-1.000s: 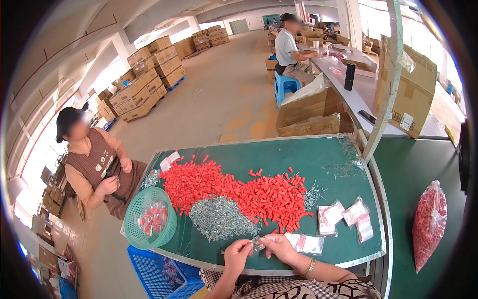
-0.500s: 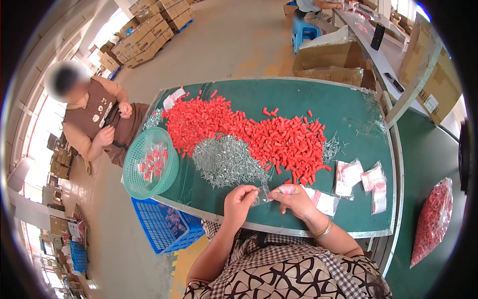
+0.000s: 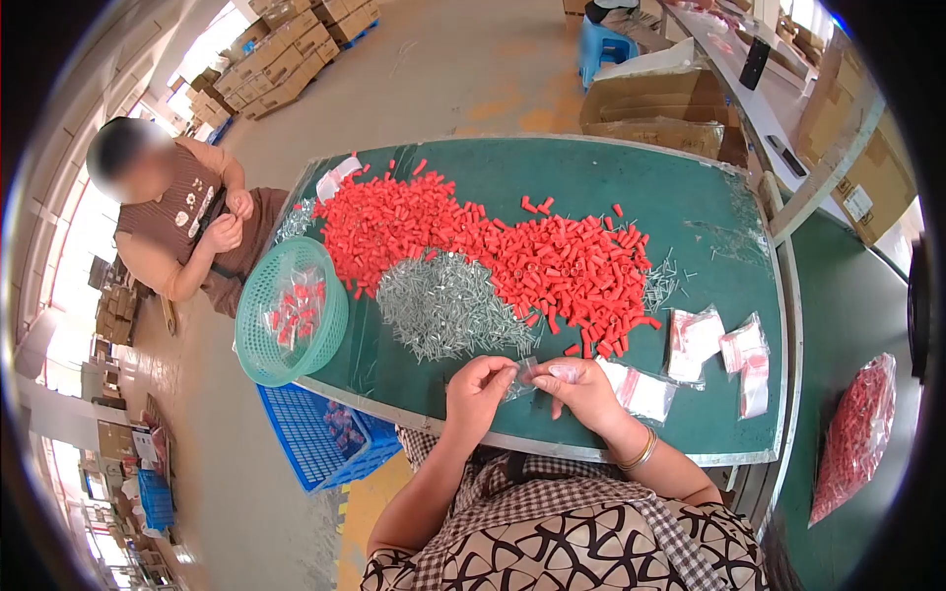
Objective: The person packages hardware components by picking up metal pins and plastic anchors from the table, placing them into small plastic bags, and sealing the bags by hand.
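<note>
My left hand (image 3: 477, 398) pinches one side of a small clear plastic bag (image 3: 520, 382) at the near edge of the green table (image 3: 552, 438). From the other side, my right hand (image 3: 589, 398) grips the same bag with thumb and finger; something pinkish and clear also shows at its fingers, too small to make out. Whether the bag's mouth is parted I cannot tell. Just beyond my hands lie a heap of silvery screws (image 3: 448, 310) and a larger heap of small red plastic caps (image 3: 562, 276). Packs of clear bags (image 3: 645, 396) lie beside my right hand.
A green mesh basket (image 3: 258, 360) holding filled bags stands at the table's left edge, above a blue crate (image 3: 296, 448). More bag packs (image 3: 695, 345) lie to the right. A large sack of red pieces (image 3: 853, 438) rests on the right-hand surface. A co-worker (image 3: 187, 217) sits at left.
My hands stay at the bag, drawn slightly closer together. The view has shifted a little. The co-worker's hands have come together.
</note>
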Tool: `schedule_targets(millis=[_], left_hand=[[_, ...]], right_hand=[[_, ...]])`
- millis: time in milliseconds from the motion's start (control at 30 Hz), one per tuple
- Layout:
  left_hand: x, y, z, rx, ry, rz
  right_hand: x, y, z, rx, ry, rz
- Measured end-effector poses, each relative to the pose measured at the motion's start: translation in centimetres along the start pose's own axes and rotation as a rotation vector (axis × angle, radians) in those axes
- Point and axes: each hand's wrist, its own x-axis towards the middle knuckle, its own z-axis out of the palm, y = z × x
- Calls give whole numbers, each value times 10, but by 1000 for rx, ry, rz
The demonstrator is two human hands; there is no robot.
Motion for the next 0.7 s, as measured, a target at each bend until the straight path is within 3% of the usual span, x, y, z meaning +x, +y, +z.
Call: schedule_targets(millis=[533, 700], left_hand=[[-4, -4, 10, 103, -89, 100], [-2, -6, 7, 104, -41, 82]], right_hand=[[-5, 8, -2, -185, 67, -143], [-4, -1, -5, 9, -2, 30]])
